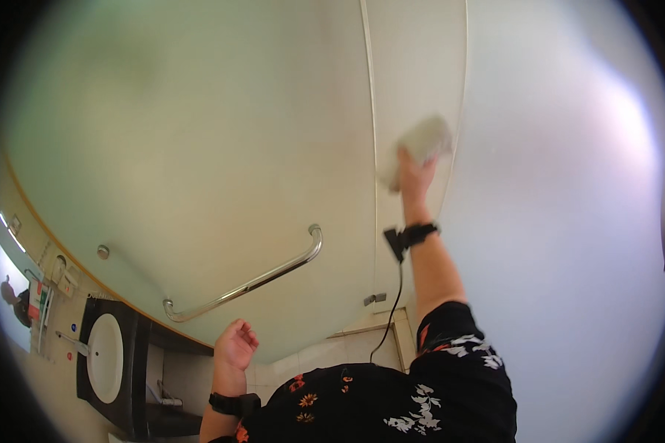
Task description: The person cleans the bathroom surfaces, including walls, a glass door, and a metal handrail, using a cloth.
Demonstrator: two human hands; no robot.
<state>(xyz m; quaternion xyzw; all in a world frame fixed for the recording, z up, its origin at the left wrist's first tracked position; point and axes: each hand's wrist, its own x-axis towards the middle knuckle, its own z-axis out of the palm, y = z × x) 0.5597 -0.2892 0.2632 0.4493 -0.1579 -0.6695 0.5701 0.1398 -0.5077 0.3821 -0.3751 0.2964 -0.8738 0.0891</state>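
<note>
On the panel (414, 59), between its side edges: cloth (428, 136), long axis slanting up toward the right edge.
Right hand (418, 171): gripping the cloth at its lower side.
Left hand (236, 345): farther off, empty, half-curled, near the handle (251, 285).

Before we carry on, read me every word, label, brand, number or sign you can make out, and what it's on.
None readable.
Pale cloth in the right hand: blurred, no text visible.
Frosted panel: no text seen.
Blue spot and red spot near the washbasin: too small to tell if they carry lettering.
Pale box on the wall: too small to read.
</note>
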